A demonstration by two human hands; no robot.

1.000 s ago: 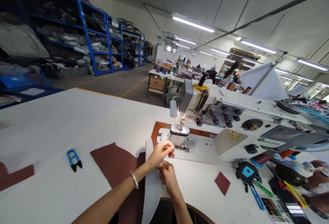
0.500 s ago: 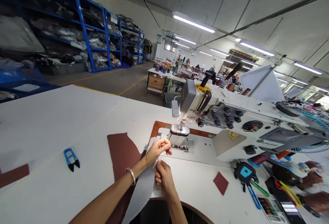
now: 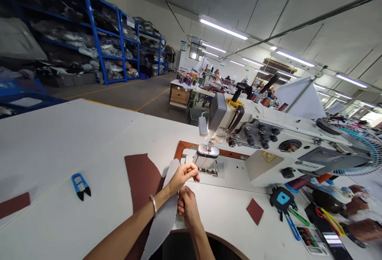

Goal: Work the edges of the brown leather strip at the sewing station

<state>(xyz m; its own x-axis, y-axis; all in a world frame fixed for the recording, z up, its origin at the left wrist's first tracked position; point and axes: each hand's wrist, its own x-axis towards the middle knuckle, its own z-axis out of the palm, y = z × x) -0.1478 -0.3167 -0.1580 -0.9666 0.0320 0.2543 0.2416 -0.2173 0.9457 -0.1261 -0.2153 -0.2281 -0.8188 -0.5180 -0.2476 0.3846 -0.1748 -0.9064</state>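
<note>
My left hand (image 3: 184,175), with a bracelet on its wrist, is pinched closed just in front of the sewing machine's raised metal post (image 3: 205,155). Directly below it my right hand (image 3: 187,205) is curled closed beside the edge of a pale grey piece (image 3: 162,222). What either hand's fingertips hold is too small or hidden to make out. The grey piece runs under my left wrist towards the table's front edge. Beneath and left of it lies a dark brown panel (image 3: 141,176), partly covered by the grey piece and my forearm.
The sewing machine (image 3: 268,140) spans the right side. Blue thread snips (image 3: 80,186) lie on the white table at left, near a brown strip (image 3: 14,205). A brown diamond-shaped scrap (image 3: 255,211), a black-and-blue tape measure (image 3: 282,199) and a phone (image 3: 332,236) lie at right.
My right hand has shifted slightly left, nearer the grey piece's edge. More of the grey piece's upper end shows beside my left hand, which stays pinched. The view has turned slightly.
</note>
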